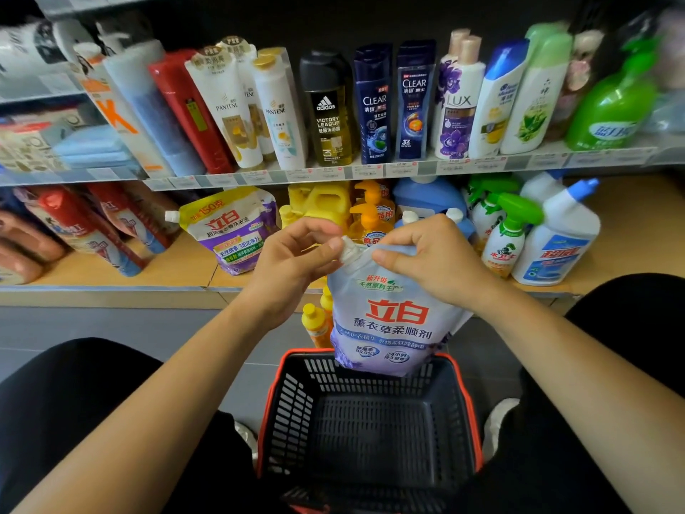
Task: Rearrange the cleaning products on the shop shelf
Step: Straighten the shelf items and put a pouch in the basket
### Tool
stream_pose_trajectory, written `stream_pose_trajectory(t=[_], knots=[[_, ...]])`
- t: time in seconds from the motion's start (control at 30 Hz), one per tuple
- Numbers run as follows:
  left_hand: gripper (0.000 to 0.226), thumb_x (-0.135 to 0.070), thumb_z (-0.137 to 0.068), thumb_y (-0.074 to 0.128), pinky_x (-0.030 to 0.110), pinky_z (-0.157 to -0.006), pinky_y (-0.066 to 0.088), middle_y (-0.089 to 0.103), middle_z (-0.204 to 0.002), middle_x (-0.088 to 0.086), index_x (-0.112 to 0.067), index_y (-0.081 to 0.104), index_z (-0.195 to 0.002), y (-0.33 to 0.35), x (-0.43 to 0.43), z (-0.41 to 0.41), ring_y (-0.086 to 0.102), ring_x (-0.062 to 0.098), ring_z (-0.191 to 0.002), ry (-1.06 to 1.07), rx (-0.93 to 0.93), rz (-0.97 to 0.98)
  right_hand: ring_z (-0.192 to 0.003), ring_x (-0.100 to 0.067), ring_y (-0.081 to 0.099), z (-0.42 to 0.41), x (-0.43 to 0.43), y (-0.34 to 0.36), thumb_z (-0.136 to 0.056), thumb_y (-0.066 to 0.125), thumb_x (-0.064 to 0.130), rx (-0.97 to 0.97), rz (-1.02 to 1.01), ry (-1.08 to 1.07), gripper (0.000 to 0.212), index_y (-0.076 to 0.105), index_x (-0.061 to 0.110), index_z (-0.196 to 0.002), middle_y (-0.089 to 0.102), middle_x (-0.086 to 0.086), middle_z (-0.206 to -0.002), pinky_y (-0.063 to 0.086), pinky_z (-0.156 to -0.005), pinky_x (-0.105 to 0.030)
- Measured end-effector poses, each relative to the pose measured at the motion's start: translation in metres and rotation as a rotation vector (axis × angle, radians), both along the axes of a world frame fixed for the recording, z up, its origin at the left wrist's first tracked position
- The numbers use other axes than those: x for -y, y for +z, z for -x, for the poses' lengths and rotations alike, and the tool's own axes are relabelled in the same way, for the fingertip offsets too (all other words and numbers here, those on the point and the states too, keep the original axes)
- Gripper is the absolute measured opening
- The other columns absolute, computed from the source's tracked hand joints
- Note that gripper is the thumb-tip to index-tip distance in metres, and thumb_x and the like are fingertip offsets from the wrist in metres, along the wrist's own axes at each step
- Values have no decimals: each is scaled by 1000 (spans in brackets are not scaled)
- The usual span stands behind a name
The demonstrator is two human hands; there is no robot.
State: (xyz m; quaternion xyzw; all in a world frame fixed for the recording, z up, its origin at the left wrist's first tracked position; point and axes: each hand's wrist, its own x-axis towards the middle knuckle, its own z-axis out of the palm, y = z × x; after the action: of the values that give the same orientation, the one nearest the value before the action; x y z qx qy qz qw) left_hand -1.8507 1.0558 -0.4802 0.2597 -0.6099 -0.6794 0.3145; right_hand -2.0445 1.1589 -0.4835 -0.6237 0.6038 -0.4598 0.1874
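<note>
Between your knees sits a black slotted plastic shopping basket (370, 424) with a red rim, resting on a grey tiled floor (111, 324). A white shoe (498, 421) shows just beside its right wall, and part of another white shoe (246, 435) beside its left.

High in front of you stands a row of toiletries: two white Pantene bottles (230, 109) with gold caps, a black-capped amber adidas body-wash bottle (328, 109), two dark blue Clear shampoo bottles (374, 105) side by side, and a white Lux bottle (457, 113) printed with purple flowers. Right of that stand a white blue-capped bottle (498, 102) and a pale green bottle (535, 94). A strip of white-and-red price labels (333, 174) runs under the row.
</note>
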Motion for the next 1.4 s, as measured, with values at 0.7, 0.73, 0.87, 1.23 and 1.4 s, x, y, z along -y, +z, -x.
stream_pose_trajectory(t=[0.7, 0.73, 0.87, 1.23, 1.4], knots=[[33, -4, -79, 64, 26, -81, 57, 67, -97, -3, -17, 78, -106, 2, 4, 7, 67, 13, -95, -55, -8, -1, -82, 4, 66, 8, 1, 5, -89, 73, 13, 57, -30, -23, 12, 79, 9, -99, 69, 19, -79, 52, -73, -15], [32, -2, -78, 63, 28, -82, 58, 68, -98, -1, -16, 78, -103, 2, 4, 8, 67, 14, -96, -53, -9, -4, -80, 7, 65, 9, 1, 6, -89, 73, 13, 57, -33, -24, 12, 79, 9, -99, 68, 21, -79, 52, -74, -15], [24, -11, -75, 77, 32, -86, 57, 69, -97, 5, -10, 73, -99, 0, 3, 9, 67, 19, -96, -8, 22, 26, -81, 7, 65, 9, 0, 8, -89, 74, 13, 55, -34, -20, 13, 79, 9, -100, 71, 14, -82, 52, -74, -15], [32, -33, -82, 75, 31, -75, 51, 63, -86, 10, -16, 73, -110, -9, 5, 11, 59, 20, -81, 21, 50, 149, -90, -7, 69, 7, 0, 7, -89, 74, 12, 61, -19, 3, 13, 79, 7, -100, 77, -2, -94, 54, -78, -19], [27, -34, -87, 69, 27, -69, 50, 68, -86, 4, -8, 72, -94, -12, 3, 14, 58, 13, -70, 104, 63, 252, -91, -7, 69, 6, 0, 6, -89, 74, 12, 49, -25, 12, 14, 79, 6, -100, 77, -1, -94, 55, -79, -21]])
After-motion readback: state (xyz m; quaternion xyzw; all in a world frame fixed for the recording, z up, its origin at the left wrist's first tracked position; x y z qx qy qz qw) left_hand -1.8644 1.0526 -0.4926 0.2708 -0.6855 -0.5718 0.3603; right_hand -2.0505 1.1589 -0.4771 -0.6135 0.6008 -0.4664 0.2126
